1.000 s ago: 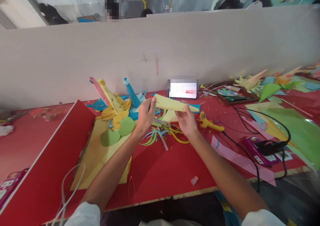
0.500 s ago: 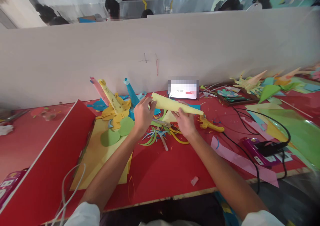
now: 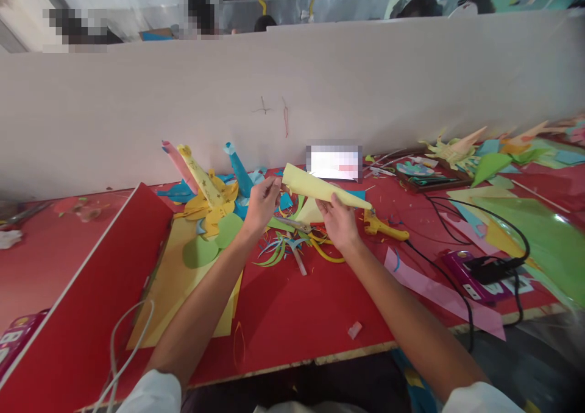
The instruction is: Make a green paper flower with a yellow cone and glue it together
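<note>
A pale yellow paper cone (image 3: 320, 187) lies slanted in the air above the red table (image 3: 292, 321), its wide end to the left and its tip to the right. My right hand (image 3: 337, 218) grips the cone from below near its narrower half. At the wide end, my left hand (image 3: 264, 203) has its fingers pinched together, just left of the rim; whether anything is between them is too small to tell. Scissors with yellow handles (image 3: 326, 251) and thin paper strips (image 3: 278, 251) lie beneath. A yellow glue gun (image 3: 386, 229) rests by the cone's tip.
Blue (image 3: 240, 169), star-patterned yellow (image 3: 201, 178) and pink cones (image 3: 180, 166) stand at the back left. A lit screen (image 3: 334, 162) leans on the partition (image 3: 388, 84). Yellow sheets (image 3: 183, 303) lie left, a purple power box (image 3: 478, 276) right. People's heads show beyond the partition.
My left hand has moved off the cone's wide end, leaving a small gap. That end has risen slightly and shifted right. My right hand keeps its hold.
</note>
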Demonstrator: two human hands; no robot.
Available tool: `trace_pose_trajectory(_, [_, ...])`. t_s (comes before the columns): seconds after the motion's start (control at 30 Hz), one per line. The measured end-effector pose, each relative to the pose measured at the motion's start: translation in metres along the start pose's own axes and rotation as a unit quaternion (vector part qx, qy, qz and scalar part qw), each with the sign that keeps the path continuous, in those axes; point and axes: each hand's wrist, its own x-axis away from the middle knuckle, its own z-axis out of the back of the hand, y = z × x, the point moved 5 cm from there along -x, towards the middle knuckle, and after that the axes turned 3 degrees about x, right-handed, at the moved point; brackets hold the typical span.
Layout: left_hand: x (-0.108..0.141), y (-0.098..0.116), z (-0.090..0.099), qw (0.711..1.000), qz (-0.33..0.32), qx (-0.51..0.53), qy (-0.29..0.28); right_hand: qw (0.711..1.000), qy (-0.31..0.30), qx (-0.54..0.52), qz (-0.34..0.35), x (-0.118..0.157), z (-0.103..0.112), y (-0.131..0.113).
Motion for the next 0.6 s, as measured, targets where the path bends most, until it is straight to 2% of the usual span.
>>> trace_pose_trajectory(0.1, [0.0011, -0.0028, -0.0017, 0.994, 0.069, 0.085, -0.03, 1.0, -0.018, 0.009, 0.002, 0.0011, -0.0028, -0.0006])
trace_pose_trajectory(0.23, [0.0035, -0.001, -0.0011, 0.988, 0.102, 0.115, -0.033, 1.0, -0.024, 0.019, 0.006, 0.0012, -0.0029, 0.0012])
trace_pose_trajectory(0.3, [0.0029, -0.0005, 0.0, 0.991, 0.094, 0.09, -0.029, 1.0, -0.022, 0.02, 0.009, 0.0002, -0.0014, 0.0026])
trace_pose_trajectory(0.43, [-0.0001, -0.0001, 0.0037, 0.999, 0.035, 0.016, 0.008, 0.999, -0.024, 0.025, 0.014, -0.0003, 0.0002, 0.0035])
trace_pose_trajectory(0.6, [0.0008, -0.0071, 0.0049, 0.998, -0.001, -0.047, 0.05, 0.998, -0.051, 0.032, 0.013, 0.0028, -0.0048, 0.0022])
